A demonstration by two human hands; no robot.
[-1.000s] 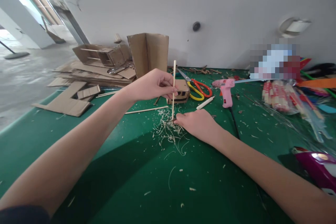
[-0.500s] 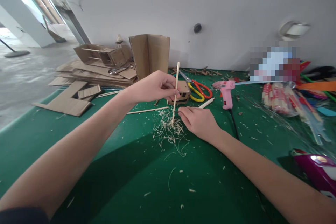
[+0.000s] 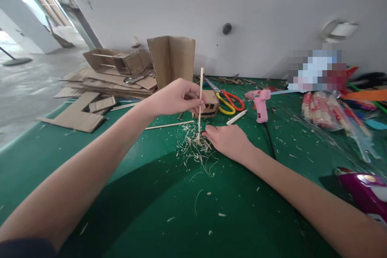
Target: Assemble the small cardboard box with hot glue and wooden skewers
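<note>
My left hand [image 3: 188,96] pinches a thin wooden stick [image 3: 200,88] and holds it nearly upright. The stick's lower end stands in a heap of curled wood shavings [image 3: 193,149] on the green tabletop. Low beside the stick, my right hand [image 3: 228,139] is closed on a small dark blade [image 3: 203,131], mostly hidden by the fingers, with its edge at the stick. Behind my hands sits a small cardboard box [image 3: 211,104] with cut-out windows. Another wooden stick [image 3: 169,125] lies flat left of the shavings.
Scissors [image 3: 231,102] with red and yellow handles, a white pen-like stick [image 3: 237,117] and a pink glue gun [image 3: 259,102] lie behind my right hand. Cardboard pieces [image 3: 75,113] are stacked at left. Bagged sticks [image 3: 323,111] and a purple device [image 3: 364,191] are at right.
My right hand has slid slightly down along the stick towards its lower end. The stick has become a little more upright, its top shifting slightly left.
</note>
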